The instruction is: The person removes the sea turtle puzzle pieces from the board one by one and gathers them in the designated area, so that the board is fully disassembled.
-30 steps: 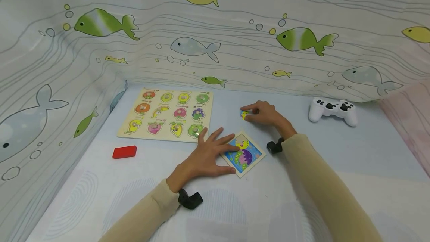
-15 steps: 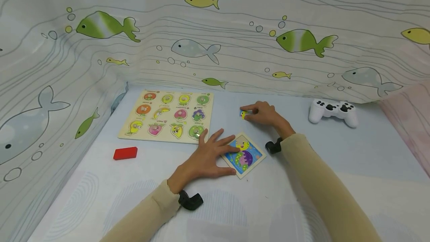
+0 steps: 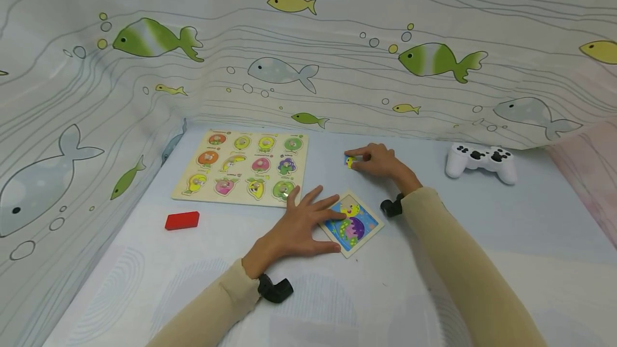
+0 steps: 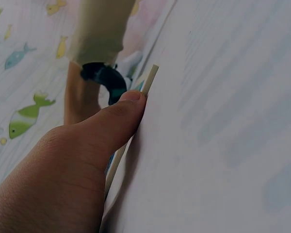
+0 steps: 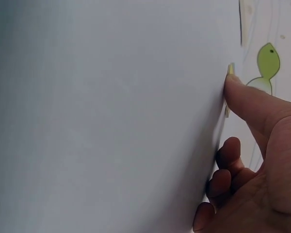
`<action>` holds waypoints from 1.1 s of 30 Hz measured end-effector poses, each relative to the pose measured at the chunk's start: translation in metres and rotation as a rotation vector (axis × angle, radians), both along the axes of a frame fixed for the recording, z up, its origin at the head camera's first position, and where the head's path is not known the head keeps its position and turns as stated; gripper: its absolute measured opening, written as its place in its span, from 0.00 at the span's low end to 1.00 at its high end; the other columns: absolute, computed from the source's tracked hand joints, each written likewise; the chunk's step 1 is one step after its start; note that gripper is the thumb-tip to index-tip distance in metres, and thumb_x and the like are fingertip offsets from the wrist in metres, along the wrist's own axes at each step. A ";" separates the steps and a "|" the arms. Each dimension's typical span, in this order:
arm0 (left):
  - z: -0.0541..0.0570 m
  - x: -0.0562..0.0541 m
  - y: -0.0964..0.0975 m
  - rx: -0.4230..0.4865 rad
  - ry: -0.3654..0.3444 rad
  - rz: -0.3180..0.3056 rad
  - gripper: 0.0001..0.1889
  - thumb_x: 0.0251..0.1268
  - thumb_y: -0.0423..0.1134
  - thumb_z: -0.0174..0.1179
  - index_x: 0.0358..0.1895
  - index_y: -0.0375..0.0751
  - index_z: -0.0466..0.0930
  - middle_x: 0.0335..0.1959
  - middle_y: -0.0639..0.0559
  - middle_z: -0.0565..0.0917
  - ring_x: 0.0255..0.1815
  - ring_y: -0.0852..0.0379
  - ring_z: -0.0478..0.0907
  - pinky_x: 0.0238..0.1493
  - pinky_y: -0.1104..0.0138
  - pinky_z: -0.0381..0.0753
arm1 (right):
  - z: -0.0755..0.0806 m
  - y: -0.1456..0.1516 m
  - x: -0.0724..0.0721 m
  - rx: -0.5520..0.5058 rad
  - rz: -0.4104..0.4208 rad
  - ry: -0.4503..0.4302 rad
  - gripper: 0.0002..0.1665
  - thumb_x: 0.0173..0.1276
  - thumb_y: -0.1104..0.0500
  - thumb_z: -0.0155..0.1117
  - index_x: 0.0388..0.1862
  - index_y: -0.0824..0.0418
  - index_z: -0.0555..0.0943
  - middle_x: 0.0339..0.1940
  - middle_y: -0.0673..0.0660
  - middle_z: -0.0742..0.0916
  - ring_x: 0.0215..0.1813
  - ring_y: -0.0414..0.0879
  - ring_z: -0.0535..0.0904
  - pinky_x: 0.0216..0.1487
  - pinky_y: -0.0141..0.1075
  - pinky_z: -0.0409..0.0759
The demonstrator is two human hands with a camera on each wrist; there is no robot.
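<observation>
A small square picture puzzle (image 3: 372, 224) lies turned cornerwise on the table in the head view, with a yellow, purple and green picture on blue. My left hand (image 3: 301, 227) rests over its left side, fingers spread. In the left wrist view, my thumb (image 4: 126, 104) meets the pale edge of the puzzle (image 4: 151, 78). Beyond the puzzle, my right hand (image 3: 378, 161) holds a small blue and yellow puzzle piece (image 3: 348, 162) between thumb and fingers, low at the table. Only thin ends of that piece (image 5: 230, 69) show past the thumb in the right wrist view.
A wooden fruit puzzle board (image 3: 222, 196) lies left of the hands, its near right corner by my left fingertips. Nearer me is a red block (image 3: 182, 220). A white game controller (image 3: 481, 161) sits at the back right, before the fish-printed cloth (image 3: 356, 84).
The head view has shifted slightly, so the scene sits a little lower and further right. Both hands stay in nearly the same places, with the piece still in my right hand.
</observation>
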State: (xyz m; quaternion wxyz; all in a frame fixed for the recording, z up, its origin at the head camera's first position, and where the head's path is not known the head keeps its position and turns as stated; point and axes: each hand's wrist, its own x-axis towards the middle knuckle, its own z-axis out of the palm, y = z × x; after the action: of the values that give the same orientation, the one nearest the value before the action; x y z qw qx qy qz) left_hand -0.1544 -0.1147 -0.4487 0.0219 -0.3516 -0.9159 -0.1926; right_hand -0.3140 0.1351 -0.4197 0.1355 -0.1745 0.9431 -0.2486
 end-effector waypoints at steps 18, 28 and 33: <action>0.000 0.001 0.001 -0.003 0.010 0.005 0.33 0.57 0.71 0.62 0.66 0.68 0.78 0.79 0.58 0.67 0.84 0.40 0.53 0.75 0.29 0.37 | 0.000 0.000 -0.004 0.018 0.005 -0.005 0.28 0.73 0.47 0.63 0.71 0.44 0.77 0.56 0.63 0.82 0.55 0.57 0.71 0.63 0.61 0.61; 0.000 0.001 0.002 -0.003 0.015 0.006 0.32 0.58 0.70 0.62 0.66 0.67 0.78 0.78 0.56 0.68 0.84 0.40 0.53 0.74 0.28 0.38 | 0.002 -0.003 -0.002 -0.004 -0.015 0.012 0.27 0.72 0.48 0.64 0.70 0.45 0.78 0.51 0.63 0.84 0.52 0.56 0.72 0.61 0.61 0.62; 0.001 0.001 0.001 -0.002 0.015 0.007 0.32 0.58 0.70 0.63 0.66 0.67 0.78 0.79 0.56 0.68 0.84 0.40 0.53 0.74 0.28 0.37 | 0.002 -0.004 -0.002 -0.016 -0.028 0.013 0.27 0.71 0.48 0.65 0.69 0.45 0.79 0.52 0.63 0.84 0.53 0.56 0.73 0.62 0.62 0.62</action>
State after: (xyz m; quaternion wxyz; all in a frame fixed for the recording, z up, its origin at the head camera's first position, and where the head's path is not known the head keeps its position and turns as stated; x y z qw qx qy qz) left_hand -0.1532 -0.1134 -0.4476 0.0288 -0.3500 -0.9171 -0.1888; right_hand -0.3161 0.1308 -0.4176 0.1246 -0.1641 0.9443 -0.2568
